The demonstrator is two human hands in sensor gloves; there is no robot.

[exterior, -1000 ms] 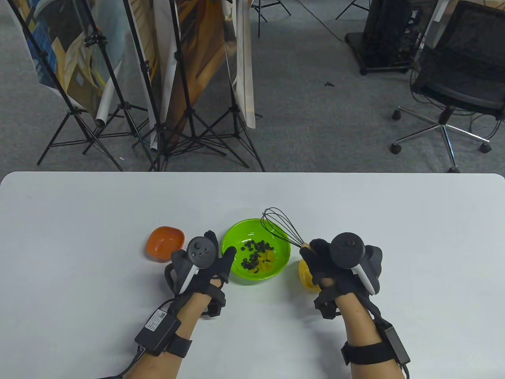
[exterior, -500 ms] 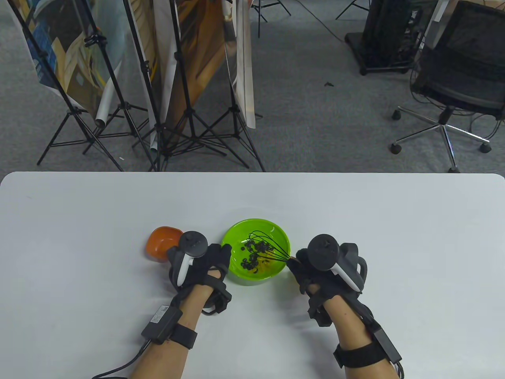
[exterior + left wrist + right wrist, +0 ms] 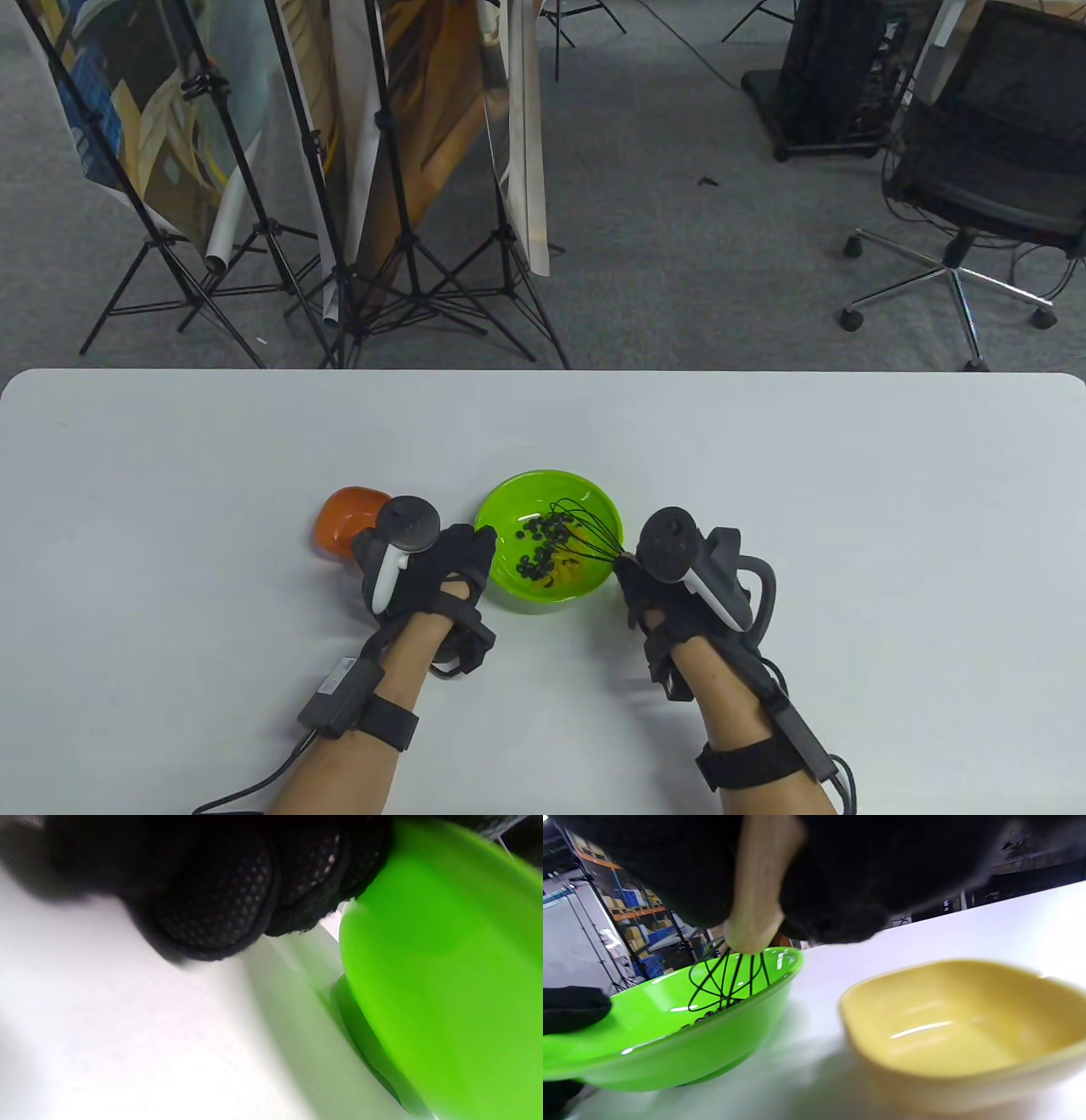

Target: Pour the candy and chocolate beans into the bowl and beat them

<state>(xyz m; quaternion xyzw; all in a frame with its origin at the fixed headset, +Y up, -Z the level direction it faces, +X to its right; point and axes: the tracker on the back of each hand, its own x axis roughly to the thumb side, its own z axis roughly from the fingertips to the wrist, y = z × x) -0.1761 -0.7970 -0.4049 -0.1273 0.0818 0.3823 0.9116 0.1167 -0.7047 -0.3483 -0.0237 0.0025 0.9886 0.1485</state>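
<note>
A green bowl [image 3: 509, 518] [image 3: 670, 1043] [image 3: 445, 984] stands mid-table with dark chocolate beans [image 3: 539, 543] and yellow candy [image 3: 567, 570] inside. My right hand [image 3: 657, 586] grips the wooden handle [image 3: 759, 899] of a black wire whisk [image 3: 587, 536] [image 3: 725, 980], whose wires dip into the bowl. My left hand [image 3: 450, 564] holds the bowl's left rim, its fingers [image 3: 220, 912] curled against the outer wall. An empty yellow dish [image 3: 967, 1035] sits under my right hand, hidden in the table view. An empty orange dish [image 3: 344, 518] lies left of my left hand.
The white table [image 3: 848, 509] reaches out on every side of the bowls. Behind its far edge stand tripods with backdrops [image 3: 382, 212] and an office chair [image 3: 976, 170] on the grey floor.
My right hand brought the whisk down from above the bowl's far rim into the bowl and moved left and nearer. My left hand turned and settled on the bowl's rim.
</note>
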